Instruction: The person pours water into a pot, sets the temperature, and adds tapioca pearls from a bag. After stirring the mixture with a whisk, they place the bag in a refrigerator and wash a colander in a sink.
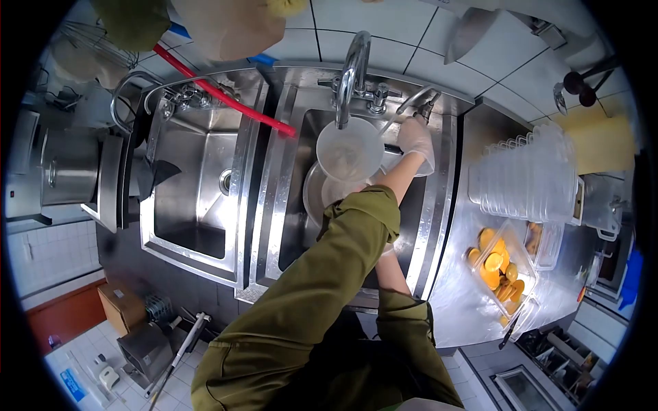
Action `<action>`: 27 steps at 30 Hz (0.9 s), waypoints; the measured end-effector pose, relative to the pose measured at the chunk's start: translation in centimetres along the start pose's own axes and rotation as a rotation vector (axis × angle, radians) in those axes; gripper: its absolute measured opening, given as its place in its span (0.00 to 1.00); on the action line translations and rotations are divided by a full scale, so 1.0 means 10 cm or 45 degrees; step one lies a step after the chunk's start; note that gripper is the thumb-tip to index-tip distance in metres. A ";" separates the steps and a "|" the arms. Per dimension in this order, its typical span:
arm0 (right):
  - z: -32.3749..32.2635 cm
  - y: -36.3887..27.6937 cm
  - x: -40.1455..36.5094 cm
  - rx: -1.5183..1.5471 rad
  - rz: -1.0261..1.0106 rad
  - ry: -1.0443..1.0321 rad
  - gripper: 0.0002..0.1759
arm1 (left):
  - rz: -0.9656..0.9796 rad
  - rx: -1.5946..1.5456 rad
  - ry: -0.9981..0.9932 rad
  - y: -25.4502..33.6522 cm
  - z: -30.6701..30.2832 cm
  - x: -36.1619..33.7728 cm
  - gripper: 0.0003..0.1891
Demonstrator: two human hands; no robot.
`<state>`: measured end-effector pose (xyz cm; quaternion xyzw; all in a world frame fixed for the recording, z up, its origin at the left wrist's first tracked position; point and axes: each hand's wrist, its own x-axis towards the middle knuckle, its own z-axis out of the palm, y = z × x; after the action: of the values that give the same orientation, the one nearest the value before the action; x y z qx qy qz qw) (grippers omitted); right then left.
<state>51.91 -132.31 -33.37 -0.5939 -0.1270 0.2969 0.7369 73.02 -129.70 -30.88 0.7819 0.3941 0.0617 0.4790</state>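
1. I see the gloved left hand [417, 140] reaching across the sink [411, 226]. Its fingers [421, 123] are curled around the lever [423, 104] at the back rim.
2. Only a sliver of the right hand [391, 251] shows under the left sleeve [322, 274], by the sink's right wall. I cannot tell how its fingers are set.
3. Just left of the left hand, a white tub [349, 154] sits under the faucet [353, 68] spout, above a metal bowl [314, 195] in the basin.
4. On the table [466, 308] to the right, I see a clear tray [497, 267] of orange pieces, with a stack [528, 175] of clear tubs behind it.
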 end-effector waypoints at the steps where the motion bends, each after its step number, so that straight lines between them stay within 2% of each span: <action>1: 0.01 0.00 -0.01 -0.022 -0.011 -0.009 0.22 | -0.009 -0.010 0.009 0.00 -0.01 -0.01 0.18; 7: -0.03 0.03 -0.03 -0.064 -0.072 -0.035 0.22 | -0.087 -0.130 -0.027 0.03 -0.03 -0.02 0.20; 11: -0.07 0.10 -0.03 0.048 -0.111 -0.070 0.23 | -0.104 -0.145 -0.013 0.02 -0.01 0.00 0.20; 13: -0.06 0.06 -0.05 -0.098 -0.139 -0.045 0.23 | -0.111 -0.145 -0.010 0.02 -0.01 -0.01 0.21; 14: -0.03 -0.01 -0.07 -0.363 -0.149 0.003 0.23 | -0.114 -0.145 -0.009 0.02 -0.02 -0.02 0.22; 17: 0.01 -0.15 -0.10 -0.451 -0.135 0.040 0.23 | -0.156 -0.169 -0.057 0.00 -0.02 -0.01 0.23; 20: -0.02 -0.04 -0.04 0.205 -0.078 -0.038 0.16 | -0.184 -0.210 -0.098 -0.04 0.00 -0.01 0.22; 22: -0.03 0.04 0.03 0.644 -0.034 -0.088 0.13 | -0.206 -0.378 -0.007 -0.01 0.05 -0.09 0.21; 24: -0.03 0.08 0.09 0.574 -0.003 -0.034 0.11 | -0.186 -0.473 0.035 -0.01 0.05 -0.14 0.20; 27: 0.01 -0.04 0.09 -0.280 0.014 0.190 0.06 | -0.155 -0.528 -0.014 -0.07 0.10 -0.21 0.19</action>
<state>52.68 -131.76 -33.12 -0.6923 -0.1003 0.2400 0.6731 71.68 -131.61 -31.36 0.6416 0.4169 0.1079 0.6347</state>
